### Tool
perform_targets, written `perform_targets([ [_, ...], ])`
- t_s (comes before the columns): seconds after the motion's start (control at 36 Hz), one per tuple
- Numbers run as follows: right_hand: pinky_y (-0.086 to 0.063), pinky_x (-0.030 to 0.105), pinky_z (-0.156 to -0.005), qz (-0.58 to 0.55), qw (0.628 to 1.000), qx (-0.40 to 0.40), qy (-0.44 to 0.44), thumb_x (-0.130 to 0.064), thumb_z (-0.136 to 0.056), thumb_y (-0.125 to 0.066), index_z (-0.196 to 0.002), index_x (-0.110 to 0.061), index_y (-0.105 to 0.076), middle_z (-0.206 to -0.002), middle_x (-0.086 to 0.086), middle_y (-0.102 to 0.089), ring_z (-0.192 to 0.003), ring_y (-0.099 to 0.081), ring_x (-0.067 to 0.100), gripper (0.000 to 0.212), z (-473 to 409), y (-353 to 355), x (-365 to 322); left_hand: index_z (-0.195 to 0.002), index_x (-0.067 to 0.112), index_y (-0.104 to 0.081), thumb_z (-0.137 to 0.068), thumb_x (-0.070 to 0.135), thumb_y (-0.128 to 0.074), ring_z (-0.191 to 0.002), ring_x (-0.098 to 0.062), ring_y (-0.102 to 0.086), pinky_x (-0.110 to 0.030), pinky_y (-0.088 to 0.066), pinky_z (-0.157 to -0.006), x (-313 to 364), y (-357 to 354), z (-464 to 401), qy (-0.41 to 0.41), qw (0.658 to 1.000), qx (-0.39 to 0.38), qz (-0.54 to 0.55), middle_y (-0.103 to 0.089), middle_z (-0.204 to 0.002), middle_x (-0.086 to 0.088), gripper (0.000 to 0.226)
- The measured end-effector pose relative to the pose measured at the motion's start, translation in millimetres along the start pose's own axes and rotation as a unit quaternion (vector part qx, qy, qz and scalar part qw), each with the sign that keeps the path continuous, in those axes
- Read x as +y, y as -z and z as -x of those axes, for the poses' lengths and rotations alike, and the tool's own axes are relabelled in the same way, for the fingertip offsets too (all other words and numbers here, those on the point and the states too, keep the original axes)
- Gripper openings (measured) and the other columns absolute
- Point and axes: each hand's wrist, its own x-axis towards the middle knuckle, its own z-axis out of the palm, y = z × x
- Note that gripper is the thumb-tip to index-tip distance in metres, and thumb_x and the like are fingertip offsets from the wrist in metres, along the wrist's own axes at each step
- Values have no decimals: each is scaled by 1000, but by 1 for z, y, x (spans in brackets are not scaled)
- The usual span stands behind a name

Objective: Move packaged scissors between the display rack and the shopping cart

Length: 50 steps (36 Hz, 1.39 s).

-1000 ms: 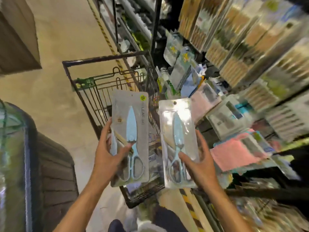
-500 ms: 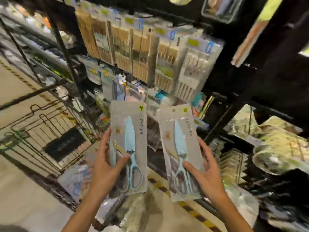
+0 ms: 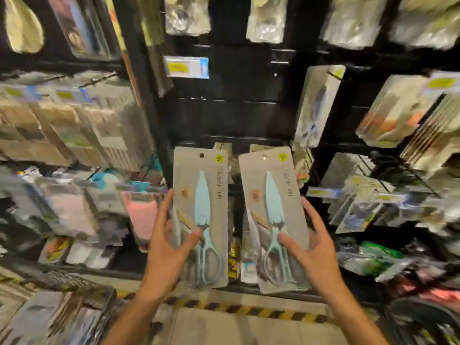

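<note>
I hold two grey packs of light-blue scissors upright in front of the black display rack (image 3: 224,115). My left hand (image 3: 169,247) grips the left scissors pack (image 3: 201,195), thumb across its front and fingers along its left edge. My right hand (image 3: 313,247) grips the right scissors pack (image 3: 271,195) the same way, mirrored. A third pack of scissors (image 3: 316,105) hangs on a rack hook up and to the right. The shopping cart is out of view.
Packaged goods hang all over the rack: wooden utensil packs (image 3: 62,125) at left, pink cloths (image 3: 142,215) beside my left hand, bagged items at right. A blue-and-yellow price tag (image 3: 186,67) sits above. Yellow-black hazard tape (image 3: 236,308) lines the floor at the rack's base.
The view has swung right from the cart to face the rack head-on. Both hands keep their packs and hold them side by side, now in front of the rack.
</note>
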Motion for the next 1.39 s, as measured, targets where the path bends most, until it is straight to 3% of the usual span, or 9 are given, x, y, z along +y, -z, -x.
perform_targets([
  [0.08,-54,10,-80,-10,1000,29,3,-10,-84,-79,-149,-38,-39,-135,-31,-55,-114,-64,-3,81,2,40,0,-153,44,-31,-85,15,-79,-126,31,-34,4,-34,-94,11,-41,-2,-14,1000,-14,-8,-36,-139,53,88],
  [0.22,-54,12,-84,-25,997,66,6,-10,-85,-77,-149,-42,-38,-140,-25,-55,-118,-62,-3,81,2,89,1,-149,52,-32,-83,15,-80,-132,20,-41,-4,-38,-100,26,-91,-9,-41,998,-46,0,-39,-147,43,90],
  [0.42,-50,7,-84,-8,994,105,27,-7,-86,-77,-151,-33,-38,-144,-22,-50,-120,-56,-12,80,-13,116,-2,-151,54,-31,-82,21,-83,-142,-3,-44,-48,-40,-117,35,-127,-31,-47,994,-97,27,-41,-154,26,92],
  [0.53,-54,13,-88,5,992,116,38,-8,-86,-77,-151,-37,-37,-143,-26,-50,-120,-59,-7,81,-28,116,-2,-150,56,-31,-79,39,-86,-141,-8,-46,-53,-43,-113,40,-137,-51,-52,989,-125,57,-43,-153,27,92],
  [0.67,-57,18,-87,18,990,136,43,-13,-84,-78,-151,-39,-36,-146,-21,-50,-120,-61,-1,83,-52,117,-9,-153,49,-30,-81,21,-80,-139,-3,-47,-46,-44,-114,46,-149,-81,-73,985,-143,59,-39,-147,43,92],
  [0.75,-53,11,-87,30,987,147,51,-12,-84,-79,-151,-37,-38,-139,-36,-51,-121,-57,-8,82,-68,121,-15,-152,53,-29,-83,15,-79,-132,1,-53,-20,-55,-96,51,-155,-97,-79,984,-145,70,-42,-135,52,93],
  [0.83,-53,13,-90,43,985,157,65,-12,-85,-79,-152,-36,-38,-148,-25,-48,-126,-56,-4,82,-84,121,-16,-152,53,-29,-84,12,-78,-128,9,-51,-5,-51,-82,54,-159,-111,-80,982,-148,82,-43,-132,54,93],
  [1.11,-57,31,-96,27,986,145,78,-14,-86,-79,-151,-39,-37,-150,-15,-49,-127,-60,9,81,-128,122,-12,-153,51,-28,-83,20,-77,-134,6,-48,-14,-49,-101,60,-169,-136,-103,984,-131,65,-41,-146,42,91],
  [1.39,-54,12,-85,-9,989,111,92,-5,-86,-76,-151,-32,-37,-131,-42,-53,-119,-60,-6,80,-164,142,-12,-153,47,-29,-82,17,-77,-131,19,-42,-3,-42,-96,66,-200,-140,-108,989,-89,37,-37,-141,50,90],
])
